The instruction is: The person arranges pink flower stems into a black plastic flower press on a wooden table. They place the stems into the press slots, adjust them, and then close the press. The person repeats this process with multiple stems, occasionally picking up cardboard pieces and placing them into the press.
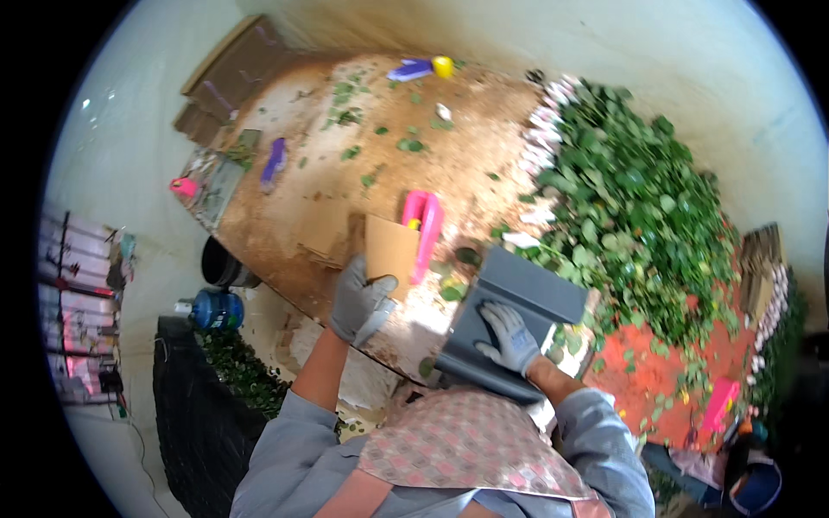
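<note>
The left hand (356, 302), in a gray glove, is closed on the bottom end of a brown card (391, 246). The card is over the table (466, 155), near its front edge. The right hand (509, 335), also in a gray glove, lies flat on a dark gray stand (535, 285). Its fingers are a bit apart, and it is not gripping anything.

Just to the right of the card is a bright pink tool (429, 246). On the card's left, some flat brown pieces (321, 231) lie on the table. Past the stand, to the right, is a big pile of green leafy stems (639, 190), with a row of pale pink and white bundles (544, 129) along its left side. Farther off are a purple thing (274, 164), a purple glove (412, 70) and a small yellow thing (442, 66). Down on the left is a blue water bottle (218, 309) beside a black bucket (226, 263).
</note>
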